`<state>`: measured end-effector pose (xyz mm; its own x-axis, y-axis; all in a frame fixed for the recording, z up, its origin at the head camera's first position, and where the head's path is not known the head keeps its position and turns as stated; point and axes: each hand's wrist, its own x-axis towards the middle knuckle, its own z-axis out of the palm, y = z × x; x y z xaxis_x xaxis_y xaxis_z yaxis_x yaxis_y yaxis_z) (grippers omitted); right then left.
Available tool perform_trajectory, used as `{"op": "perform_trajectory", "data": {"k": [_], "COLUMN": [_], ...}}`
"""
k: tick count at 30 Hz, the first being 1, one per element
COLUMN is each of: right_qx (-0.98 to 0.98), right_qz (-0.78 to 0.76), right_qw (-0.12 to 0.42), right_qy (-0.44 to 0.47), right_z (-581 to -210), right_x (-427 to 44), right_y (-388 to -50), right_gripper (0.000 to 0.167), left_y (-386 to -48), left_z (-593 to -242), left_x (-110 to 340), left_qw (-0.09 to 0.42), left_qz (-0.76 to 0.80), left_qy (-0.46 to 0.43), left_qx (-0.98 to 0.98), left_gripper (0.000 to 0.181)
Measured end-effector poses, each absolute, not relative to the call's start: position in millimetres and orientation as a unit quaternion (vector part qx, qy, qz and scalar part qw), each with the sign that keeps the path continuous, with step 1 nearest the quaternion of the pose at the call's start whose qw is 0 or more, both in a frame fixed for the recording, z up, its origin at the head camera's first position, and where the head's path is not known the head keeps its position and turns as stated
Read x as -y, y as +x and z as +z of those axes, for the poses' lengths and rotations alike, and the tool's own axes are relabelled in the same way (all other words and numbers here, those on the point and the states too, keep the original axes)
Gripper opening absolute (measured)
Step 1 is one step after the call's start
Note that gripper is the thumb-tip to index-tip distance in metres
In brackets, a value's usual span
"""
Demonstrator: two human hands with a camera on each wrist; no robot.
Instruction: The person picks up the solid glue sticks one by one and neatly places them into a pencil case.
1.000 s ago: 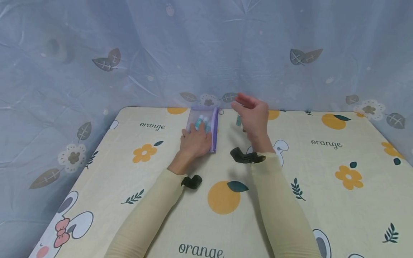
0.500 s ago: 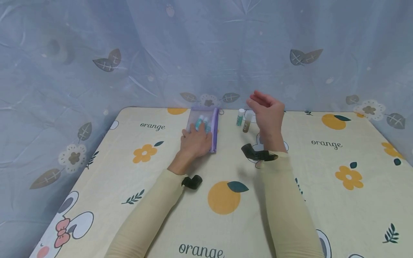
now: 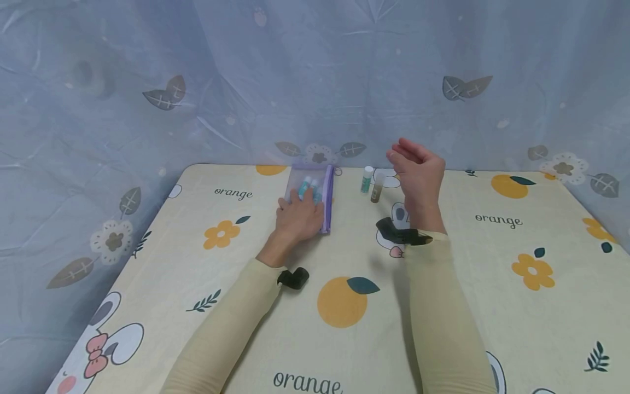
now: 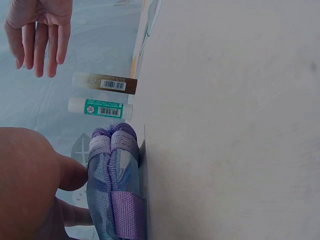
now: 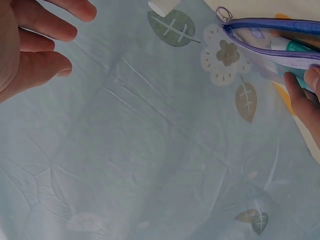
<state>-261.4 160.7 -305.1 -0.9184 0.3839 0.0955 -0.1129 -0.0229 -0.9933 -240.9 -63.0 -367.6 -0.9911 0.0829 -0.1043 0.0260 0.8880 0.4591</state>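
Note:
A mesh pouch (image 3: 327, 205) with purple zip edging lies on the table. Its edges look parted in the right wrist view, where a green glue stick (image 5: 295, 46) shows inside. Several white-capped glue sticks (image 3: 305, 185) show through the mesh. My left hand (image 3: 299, 216) rests on the pouch with fingers spread, partly covering them. Right of the pouch stand two upright glue sticks, a green one (image 3: 366, 179) and a brown one (image 3: 377, 189), close together. My right hand (image 3: 420, 172) is raised beside the brown one, fingers fairly straight, holding nothing.
A patterned cloth (image 3: 342, 301) with oranges, flowers and rabbits covers the table. Behind its far edge hangs a pale blue sheet (image 3: 315, 82) printed with leaves. Dark wrist cameras (image 3: 293, 278) sit on both my wrists.
My right hand has moved right, away from the two standing glue sticks, which it partly hid before and which now show fully. The left hand has stayed on the pouch.

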Motion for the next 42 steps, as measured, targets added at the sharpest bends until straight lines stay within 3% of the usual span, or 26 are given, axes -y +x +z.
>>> {"op": "perform_trajectory", "data": {"k": [42], "right_qx": [0.728], "right_qz": [0.663], "right_qw": [0.077], "right_qy": [-0.157], "right_z": [-343], "right_x": [-161], "right_y": [-275], "right_gripper": [0.056], "left_y": [-240], "left_z": [-368], "left_x": [63], "left_qw": [0.065], "left_qz": [0.239], "left_qy": [0.030], "left_qx": [-0.968], "left_gripper": [0.065]}}
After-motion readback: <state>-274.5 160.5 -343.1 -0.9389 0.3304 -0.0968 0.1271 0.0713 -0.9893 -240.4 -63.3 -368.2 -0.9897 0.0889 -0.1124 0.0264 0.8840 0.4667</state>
